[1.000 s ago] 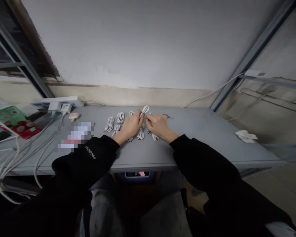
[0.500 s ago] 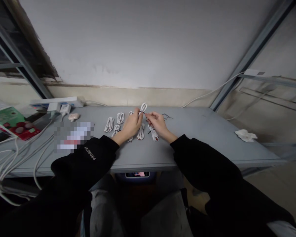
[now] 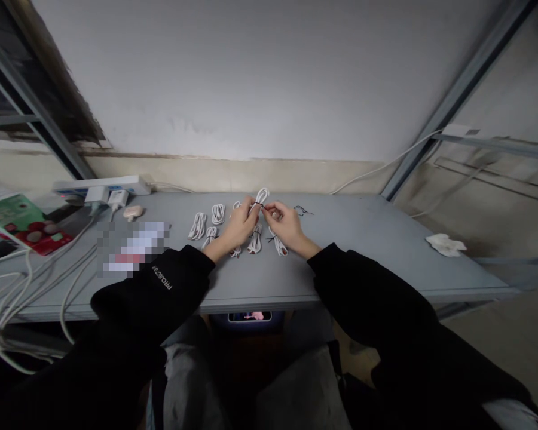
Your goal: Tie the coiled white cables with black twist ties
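Note:
A coiled white cable (image 3: 262, 195) is pinched in my left hand (image 3: 242, 222), its loop sticking up above the fingers. A thin black tie (image 3: 259, 204) goes around that coil. My right hand (image 3: 287, 225) is closed at the tie's end, fingertips close to the left hand's. Below the hands lie white cable bundles with black ties, one (image 3: 254, 240) in the middle and another (image 3: 278, 245) by the right wrist. Left of my left hand are more coils, among them one at the back (image 3: 218, 214) and one at the far left (image 3: 198, 226). My left hand partly hides others.
Loose black ties (image 3: 303, 211) lie right of my right hand. A power strip (image 3: 103, 186) with plugs, an earbud case (image 3: 133, 212), a blurred-out flat object (image 3: 137, 246) and a red-green box (image 3: 27, 224) stand at left. Crumpled tissue (image 3: 446, 245) lies at the right of the grey table (image 3: 376, 263).
My right fingers have curled in slightly closer to the tie on the coil. My left hand keeps its hold, nearly unmoved.

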`<state>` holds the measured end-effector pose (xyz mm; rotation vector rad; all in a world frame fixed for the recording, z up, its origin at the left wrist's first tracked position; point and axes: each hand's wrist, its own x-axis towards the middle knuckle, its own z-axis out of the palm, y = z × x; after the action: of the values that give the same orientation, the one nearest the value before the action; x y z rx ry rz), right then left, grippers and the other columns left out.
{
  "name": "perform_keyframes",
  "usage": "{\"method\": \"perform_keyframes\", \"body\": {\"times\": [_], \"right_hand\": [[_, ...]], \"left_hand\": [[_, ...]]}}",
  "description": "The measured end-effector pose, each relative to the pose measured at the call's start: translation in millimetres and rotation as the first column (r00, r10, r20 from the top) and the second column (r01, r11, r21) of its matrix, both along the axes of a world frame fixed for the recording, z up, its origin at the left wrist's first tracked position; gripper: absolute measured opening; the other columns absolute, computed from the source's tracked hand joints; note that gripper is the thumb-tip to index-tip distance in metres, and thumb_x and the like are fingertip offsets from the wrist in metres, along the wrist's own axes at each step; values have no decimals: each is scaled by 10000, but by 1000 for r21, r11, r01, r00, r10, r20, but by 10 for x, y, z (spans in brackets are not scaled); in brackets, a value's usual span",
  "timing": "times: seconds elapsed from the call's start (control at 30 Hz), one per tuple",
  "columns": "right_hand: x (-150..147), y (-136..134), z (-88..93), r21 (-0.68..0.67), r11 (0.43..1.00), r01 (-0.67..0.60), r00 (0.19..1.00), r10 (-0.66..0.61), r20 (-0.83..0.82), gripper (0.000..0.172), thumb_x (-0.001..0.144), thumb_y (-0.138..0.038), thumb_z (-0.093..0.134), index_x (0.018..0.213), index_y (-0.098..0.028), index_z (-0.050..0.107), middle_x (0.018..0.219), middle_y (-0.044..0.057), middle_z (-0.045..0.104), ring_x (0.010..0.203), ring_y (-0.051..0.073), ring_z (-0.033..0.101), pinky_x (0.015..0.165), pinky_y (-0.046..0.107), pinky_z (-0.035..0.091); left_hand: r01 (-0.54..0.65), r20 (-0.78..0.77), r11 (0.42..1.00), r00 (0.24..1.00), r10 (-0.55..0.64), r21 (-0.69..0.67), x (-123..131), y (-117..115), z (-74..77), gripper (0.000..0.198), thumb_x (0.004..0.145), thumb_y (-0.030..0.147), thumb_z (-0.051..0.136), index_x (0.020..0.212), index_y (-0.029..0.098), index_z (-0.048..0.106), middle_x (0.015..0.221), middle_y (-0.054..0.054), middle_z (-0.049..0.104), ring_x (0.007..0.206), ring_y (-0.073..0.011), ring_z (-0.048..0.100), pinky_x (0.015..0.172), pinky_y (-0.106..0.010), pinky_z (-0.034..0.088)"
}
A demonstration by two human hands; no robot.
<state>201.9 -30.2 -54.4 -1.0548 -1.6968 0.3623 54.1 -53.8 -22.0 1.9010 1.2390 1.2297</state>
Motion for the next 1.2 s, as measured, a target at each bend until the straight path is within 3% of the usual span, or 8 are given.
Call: {"method": "perform_keyframes", "body": {"times": [0.2, 0.37, 0.47, 0.6, 0.77, 0.9, 1.03, 1.2], "right_hand": [[69, -54, 93, 206, 978, 22, 985, -57, 162, 158, 947, -302, 538, 964, -221, 673, 915, 51, 692, 735, 173, 592, 735, 320, 440], [95, -34, 97, 217, 976, 27, 988, -59, 141, 182, 981, -335, 497, 964, -227, 642, 933, 51, 671, 725, 166, 560, 765, 321, 449], [99, -9, 79, 234, 972, 25, 992, -54, 117, 175, 983, -343, 496, 955, -231, 626, 929, 43, 655, 709, 159, 544, 752, 315, 449], [104, -5, 87, 266, 964, 22, 993, -51, 104, 164, 979, -330, 492, 943, -224, 613, 933, 47, 645, 720, 160, 543, 748, 312, 453], [105, -2, 102, 240, 969, 51, 990, -82, 118, 142, 967, -310, 495, 921, -222, 597, 917, 48, 626, 747, 167, 541, 746, 314, 450], [157, 94, 95, 215, 971, 109, 991, -122, 49, 124, 953, -304, 491, 914, -221, 575, 923, 46, 604, 758, 167, 533, 728, 308, 442], [351, 308, 109, 200, 947, 251, 967, -239, -83, 108, 930, -302, 479, 915, -221, 550, 890, 40, 584, 758, 166, 521, 728, 304, 445], [756, 594, 157, 85, 857, 508, 855, -489, -175, 149, 898, -256, 452, 909, -187, 584, 967, 95, 602, 827, 189, 541, 812, 344, 462]], "left_hand": [[149, 264, 971, 960, -97, -185, 16, -10, 60, 199, 977, 228, 404, 779, 221, 414, 500, 83, 398, 396, -89, 359, 456, -236, 280], [159, 259, 964, 960, -102, -212, -1, -17, 97, 260, 962, 221, 436, 704, 215, 404, 481, 69, 375, 402, -85, 343, 457, -236, 263], [101, 156, 984, 985, -77, -148, -21, -8, 68, 257, 964, 242, 433, 709, 213, 415, 507, 64, 392, 434, -92, 343, 485, -237, 264], [-13, -136, 999, 991, 18, 37, -52, -4, 23, 213, 969, 286, 451, 769, 215, 456, 585, 38, 454, 550, -136, 440, 590, -254, 308], [-115, -488, 986, 858, 158, 119, -61, -30, 27, 166, 994, 349, 434, 948, 219, 526, 643, 1, 510, 680, -220, 569, 654, -283, 331], [-99, -572, 984, 803, 165, 145, -67, -30, 17, 190, 1008, 360, 410, 995, 215, 532, 636, -13, 532, 701, -238, 597, 679, -295, 363], [-94, -483, 986, 863, 148, 135, -80, 10, -33, 170, 988, 355, 449, 886, 234, 508, 613, 9, 482, 657, -214, 553, 652, -290, 338], [-64, -34, 993, 998, 61, -97, -60, 87, -36, 218, 965, 280, 461, 757, 217, 471, 543, 50, 456, 492, -122, 433, 544, -244, 309]]}}
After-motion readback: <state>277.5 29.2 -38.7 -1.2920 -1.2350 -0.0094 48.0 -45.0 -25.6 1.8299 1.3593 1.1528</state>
